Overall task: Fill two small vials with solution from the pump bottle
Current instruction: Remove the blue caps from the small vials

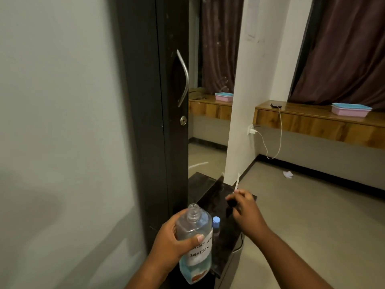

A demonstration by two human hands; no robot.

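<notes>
My left hand (173, 240) grips a clear bottle (194, 245) with pale blue liquid low inside and a handwritten white label. Its neck is uncovered and it leans a little to the left. My right hand (244, 211) holds the black pump head (231, 202) above the dark ledge, its white dip tube (236, 182) pointing upward. One small vial with a blue cap (216, 224) stands upright on the dark stone ledge (225, 247), just right of the bottle. A second vial is not visible.
A dark cabinet door with a metal handle (183, 78) stands close on the left, a mirror beside it. A plain wall fills the left. To the right, open floor, a wooden shelf (312, 122) with a pink and blue tray (350, 110) and a charging phone (276, 105).
</notes>
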